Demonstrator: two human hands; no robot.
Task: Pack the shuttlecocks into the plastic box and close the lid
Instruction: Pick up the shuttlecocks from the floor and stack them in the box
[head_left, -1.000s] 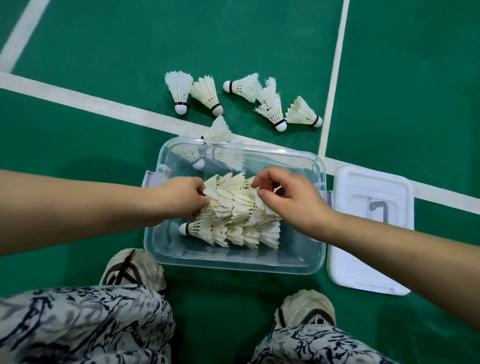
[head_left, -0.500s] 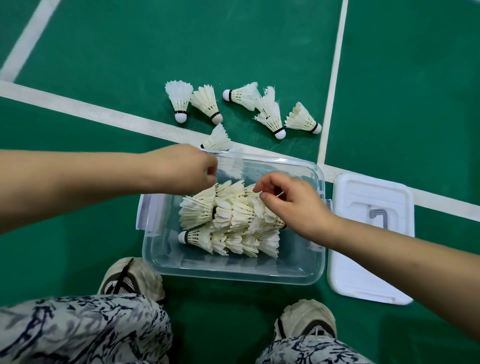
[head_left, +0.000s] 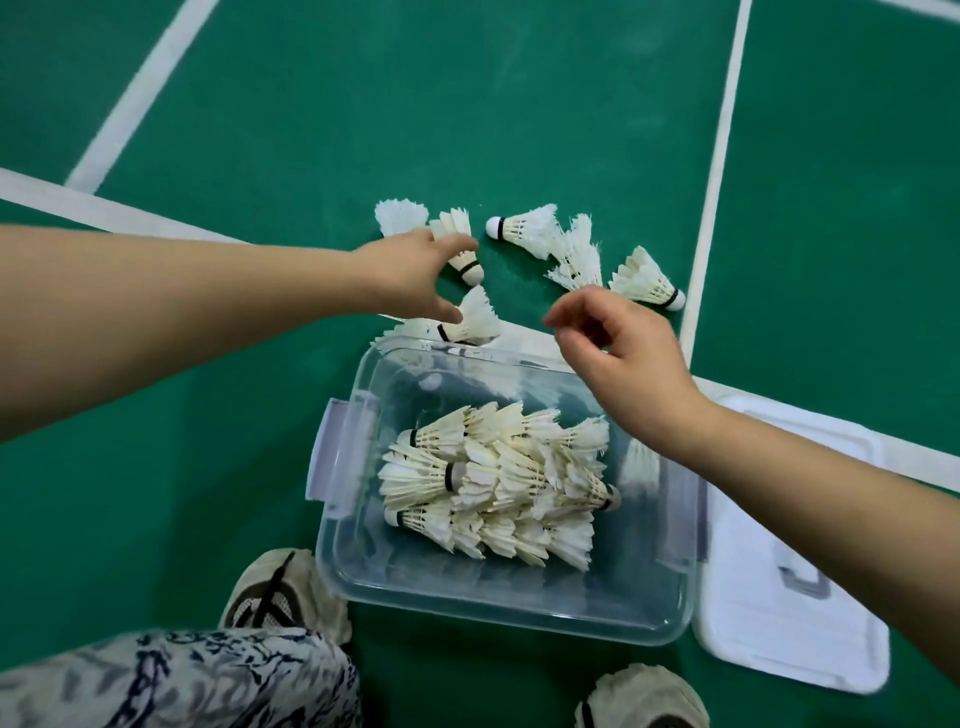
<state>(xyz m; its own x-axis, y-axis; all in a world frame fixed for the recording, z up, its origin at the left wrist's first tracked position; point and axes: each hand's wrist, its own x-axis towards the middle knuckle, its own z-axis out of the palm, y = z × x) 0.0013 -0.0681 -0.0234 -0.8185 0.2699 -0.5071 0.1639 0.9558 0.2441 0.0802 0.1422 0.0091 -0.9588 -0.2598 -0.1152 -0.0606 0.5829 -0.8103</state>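
Observation:
A clear plastic box (head_left: 519, 608) stands open on the green court floor, with several white shuttlecocks (head_left: 493, 483) stacked inside. Several loose shuttlecocks (head_left: 524, 228) lie on the floor beyond it. My left hand (head_left: 410, 275) reaches past the box, its fingers spread over one loose shuttlecock (head_left: 462, 249), touching it, with another shuttlecock (head_left: 475, 317) just under the thumb. My right hand (head_left: 618, 343) hovers over the box's far right corner, fingers loosely curled, holding nothing. The white lid (head_left: 789, 571) lies flat on the floor to the right of the box.
White court lines (head_left: 711, 171) cross the green floor around the box. My two shoes (head_left: 280, 597) and patterned trouser legs (head_left: 182, 675) sit just in front of the box.
My left hand left the box and stretched out to the loose shuttlecocks beyond it. My right hand lifted off the stacked shuttlecocks and moved toward the far rim.

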